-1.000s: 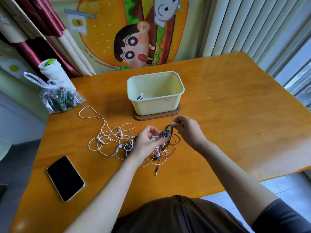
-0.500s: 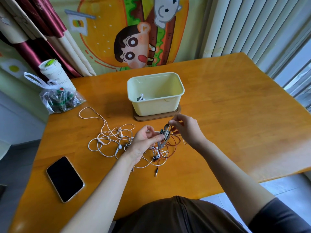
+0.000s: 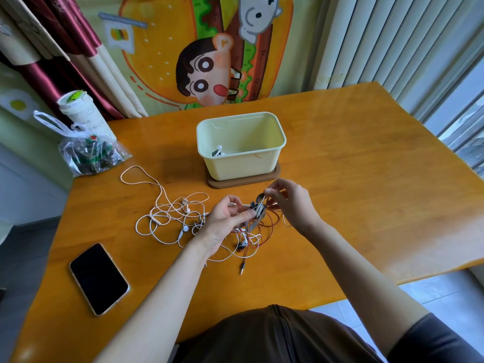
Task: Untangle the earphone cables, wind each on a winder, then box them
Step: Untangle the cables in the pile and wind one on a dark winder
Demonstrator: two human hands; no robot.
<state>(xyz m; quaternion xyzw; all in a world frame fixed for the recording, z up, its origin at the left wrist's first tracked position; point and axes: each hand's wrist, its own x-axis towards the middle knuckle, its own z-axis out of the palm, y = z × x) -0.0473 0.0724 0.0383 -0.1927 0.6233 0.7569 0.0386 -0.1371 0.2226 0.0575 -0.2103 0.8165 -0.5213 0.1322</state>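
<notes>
The grey winder (image 3: 258,210) is gripped by the curled left hand (image 3: 226,221). A white cable (image 3: 262,205) is pinched above it by the right hand (image 3: 290,203). The remaining fingers are loosely bent.

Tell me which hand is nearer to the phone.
Left. The left hand is up and right of the phone, at the winder; the right hand is farther right, beyond the winder.

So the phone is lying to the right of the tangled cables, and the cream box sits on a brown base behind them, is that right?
Not quite. The phone lies to the left of the tangled cables, not the right, as the head view shows. The cream box does sit on a brown base behind them.
</notes>
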